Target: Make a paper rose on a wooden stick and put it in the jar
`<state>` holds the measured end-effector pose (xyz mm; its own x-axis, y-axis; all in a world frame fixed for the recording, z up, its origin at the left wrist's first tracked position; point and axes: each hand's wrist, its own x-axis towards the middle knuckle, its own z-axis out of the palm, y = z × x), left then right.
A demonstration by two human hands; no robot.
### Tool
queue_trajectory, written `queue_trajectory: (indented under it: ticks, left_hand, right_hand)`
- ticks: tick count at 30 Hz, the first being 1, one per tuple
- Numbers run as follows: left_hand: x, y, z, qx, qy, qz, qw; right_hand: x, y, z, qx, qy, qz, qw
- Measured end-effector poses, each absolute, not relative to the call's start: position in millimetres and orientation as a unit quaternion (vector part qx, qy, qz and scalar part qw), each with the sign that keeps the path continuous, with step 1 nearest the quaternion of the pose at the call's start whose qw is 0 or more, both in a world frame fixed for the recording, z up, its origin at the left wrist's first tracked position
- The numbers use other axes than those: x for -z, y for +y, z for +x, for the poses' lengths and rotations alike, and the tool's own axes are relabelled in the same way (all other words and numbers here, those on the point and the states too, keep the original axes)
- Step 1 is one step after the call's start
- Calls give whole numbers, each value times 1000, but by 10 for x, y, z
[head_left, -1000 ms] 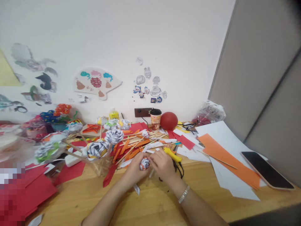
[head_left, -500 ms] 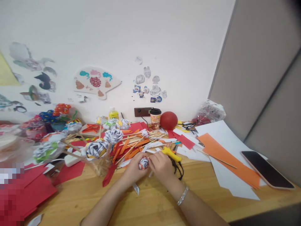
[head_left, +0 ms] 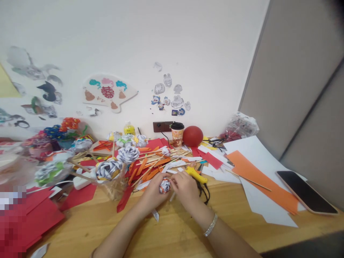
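Observation:
Both hands meet over the wooden table (head_left: pixel 172 229) and hold a small rolled paper flower (head_left: pixel 165 186), white with grey print and an orange edge. My left hand (head_left: pixel 152 195) cups it from the left with fingers curled round it. My right hand (head_left: pixel 187 190) pinches its right side; a silver bracelet (head_left: pixel 210 225) is on that wrist. A yellow glue gun (head_left: pixel 197 175) with a black cord lies just behind my right hand. A white paper strip (head_left: pixel 156 215) lies under my left wrist.
Wooden sticks and orange and red paper strips (head_left: pixel 150 163) are heaped behind the hands. Finished paper flowers (head_left: pixel 109 168) stand left. A paper cup (head_left: pixel 177 135) and red ball (head_left: pixel 192 136) sit by the wall. White and orange sheets (head_left: pixel 258 179) and a phone (head_left: pixel 306 192) lie right.
The view has shifted slightly; both hands stay on the paper flower, with the right fingers working a little along its right side.

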<state>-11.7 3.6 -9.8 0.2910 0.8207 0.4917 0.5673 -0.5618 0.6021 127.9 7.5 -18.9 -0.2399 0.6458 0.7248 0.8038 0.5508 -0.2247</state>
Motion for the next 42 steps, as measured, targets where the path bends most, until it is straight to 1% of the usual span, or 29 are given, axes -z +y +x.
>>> queue_trajectory:
  ticks: [10, 20, 26, 33, 42]
  left_hand:
    - [122, 46, -125, -396, 431, 794, 166]
    - [125, 37, -136, -403, 449, 777, 178]
    - [119, 27, -121, -413, 458, 766, 180]
    - [105, 24, -135, -424, 454, 767, 159]
    - [70, 5, -115, -417, 447, 774, 163]
  right_hand:
    - [197, 91, 1255, 120, -792, -468, 373]
    - [310, 112, 1234, 217, -800, -439, 345]
    - [283, 81, 1216, 215, -798, -434, 359]
    - [149, 0, 1239, 187, -766, -469, 398]
    - [219, 25, 1237, 193, -776, -448, 401]
